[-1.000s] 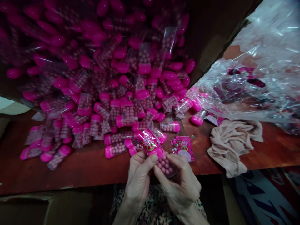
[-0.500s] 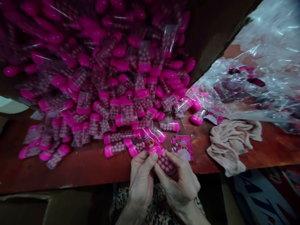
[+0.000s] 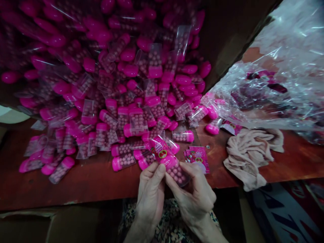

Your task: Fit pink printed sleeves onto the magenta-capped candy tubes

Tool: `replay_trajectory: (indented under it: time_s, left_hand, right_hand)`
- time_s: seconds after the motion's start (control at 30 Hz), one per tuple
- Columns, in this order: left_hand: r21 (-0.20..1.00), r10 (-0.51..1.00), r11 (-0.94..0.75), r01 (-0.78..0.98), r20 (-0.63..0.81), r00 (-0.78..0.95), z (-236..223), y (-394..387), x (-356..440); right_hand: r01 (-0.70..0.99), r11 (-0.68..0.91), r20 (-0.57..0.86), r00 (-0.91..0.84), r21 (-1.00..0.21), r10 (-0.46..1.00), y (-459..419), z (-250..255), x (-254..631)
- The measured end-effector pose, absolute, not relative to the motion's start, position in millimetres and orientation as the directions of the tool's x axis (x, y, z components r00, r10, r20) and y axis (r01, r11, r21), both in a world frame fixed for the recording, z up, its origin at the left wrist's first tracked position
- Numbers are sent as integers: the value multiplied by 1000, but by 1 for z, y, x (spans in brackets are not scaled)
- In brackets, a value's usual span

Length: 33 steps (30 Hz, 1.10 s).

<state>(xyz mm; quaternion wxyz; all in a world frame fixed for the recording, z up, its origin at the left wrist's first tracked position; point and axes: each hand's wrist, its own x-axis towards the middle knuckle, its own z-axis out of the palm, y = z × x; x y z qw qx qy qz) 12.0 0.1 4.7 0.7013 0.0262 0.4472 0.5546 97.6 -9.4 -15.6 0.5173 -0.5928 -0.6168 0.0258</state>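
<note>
Just past the table's front edge, I hold a clear container of pink balls [image 3: 176, 175] with a pink cap, tilted, its cap end pointing away from me. A shiny pink printed label [image 3: 160, 148] lies against the cap end. My left hand [image 3: 151, 194] is closed, thumb and fingers pinching the label where it meets the cap. My right hand [image 3: 196, 195] is closed around the container's clear body, thumb on the near side and index finger on the far side. A small stack of similar pink labels [image 3: 198, 157] lies beyond my right hand.
A large heap of capped containers [image 3: 138, 119] spills from a dark open box [image 3: 227, 40] onto the reddish table [image 3: 96, 184]. To the right lie a crumpled beige cloth [image 3: 249, 153] and a big clear plastic bag [image 3: 286, 111] with pink packets inside.
The label's face tilts more into view above the cap. Both hands keep their grip and shift only slightly, with the container staying in nearly the same place.
</note>
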Motion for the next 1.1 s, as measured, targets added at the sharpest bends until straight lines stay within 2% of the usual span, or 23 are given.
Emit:
replay_trajectory:
  time_s: [0.17, 0.37, 0.47, 0.73, 0.93, 1.1]
  left_hand:
    - [521, 806, 402, -754, -592, 21, 4, 0, 12]
    - [563, 837, 354, -746, -547, -15, 1, 6, -3]
    - [573, 840, 365, -734, -543, -6, 2, 8, -5]
    - [551, 854, 376, -745, -518, 49, 8, 2, 9]
    - [580, 843, 293, -760, -531, -80, 2, 7, -3]
    - [600, 851, 290, -746, -518, -87, 1, 4, 0]
  right_hand:
    - [719, 338, 651, 207, -608, 730, -10, -18, 98]
    - [564, 343, 473, 97, -751, 876, -11, -12, 96]
    - [493, 356, 428, 36, -794, 903, -15, -9, 98]
    - [499, 272, 410, 190, -823, 892, -20, -6, 99]
    - [314, 214, 263, 122, -925, 957, -13, -10, 102]
    - [301, 266, 318, 142, -916, 937, -13, -5, 99]
